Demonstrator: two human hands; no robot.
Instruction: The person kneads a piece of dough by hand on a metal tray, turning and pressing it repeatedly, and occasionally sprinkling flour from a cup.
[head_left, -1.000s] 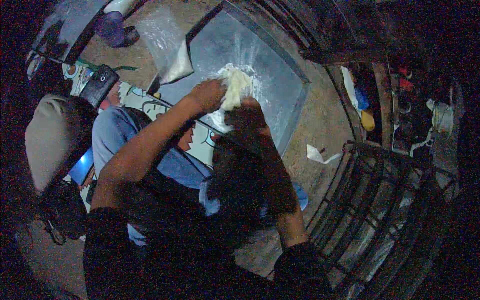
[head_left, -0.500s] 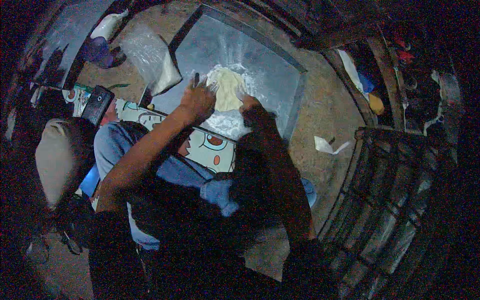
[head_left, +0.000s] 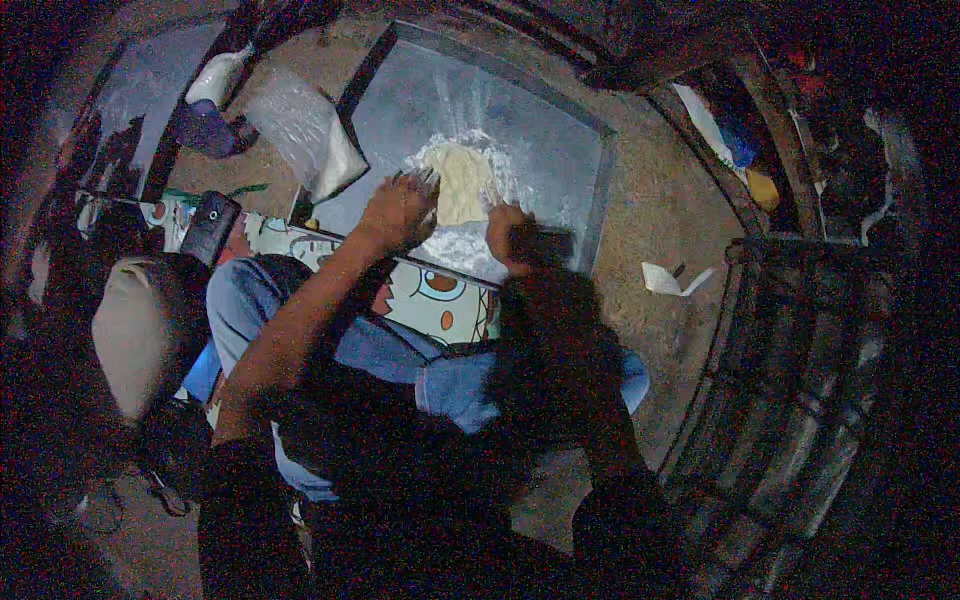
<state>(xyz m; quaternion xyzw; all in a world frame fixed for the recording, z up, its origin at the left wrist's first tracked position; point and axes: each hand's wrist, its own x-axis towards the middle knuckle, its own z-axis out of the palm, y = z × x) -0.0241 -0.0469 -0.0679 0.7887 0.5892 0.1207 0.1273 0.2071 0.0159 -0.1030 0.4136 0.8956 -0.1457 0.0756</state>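
Note:
A flattened piece of pale dough [head_left: 462, 182] lies on a grey board [head_left: 405, 105] dusted with white flour. At its left edge is my left hand [head_left: 402, 212], its floury fingers bent onto the dough and closed at the rim. On the opposite side my right hand [head_left: 508, 232] has its fingers curled at the dough's lower right edge. Both hands touch the dough; their undersides are hidden. Loose flour [head_left: 455, 245] is spread between the dough and the board's near edge.
Left of the board lies a clear plastic bag [head_left: 300, 130] with white powder in its corner. A dark phone [head_left: 210, 228] rests on a cartoon-printed surface [head_left: 430, 300] before my knees. A slatted dark frame [head_left: 780, 400] stands at right, near a white scrap [head_left: 665, 280].
The whole view has shifted a little right and down. My hands stay at the dough's two sides; the left hand's raised finger has come down toward the dough.

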